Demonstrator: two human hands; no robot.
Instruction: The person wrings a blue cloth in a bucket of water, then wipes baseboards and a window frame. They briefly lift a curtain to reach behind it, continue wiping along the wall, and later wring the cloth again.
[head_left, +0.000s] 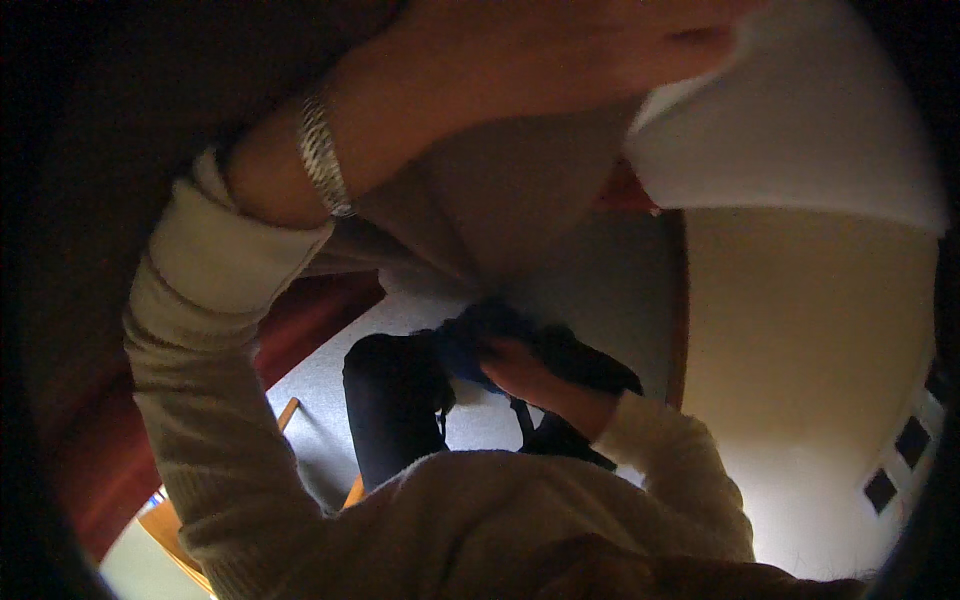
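Close to the camera, my left hand (570, 56) reaches across the top of the view, a silver-coloured woven bracelet (322, 161) on its wrist. Its fingertips lie at the upper edge beside a large pale sheet-like thing (795, 127); whether they grip it is unclear. Under this hand hangs a dim, brownish, folded cloth-like surface (517, 180). Lower down, my right hand (525, 371) is at a dark blue cloth (469, 352) between dark-trousered legs (394, 397). Its fingers are partly lost in shadow, and their grip on the cloth cannot be made out.
Dark red fabric (322, 322) runs along the left side. A wooden edge (172, 544) shows at the lower left, above a grey floor (322, 435). To the right stands a beige wall (802, 322), with dark diamond shapes (881, 491) near the rim.
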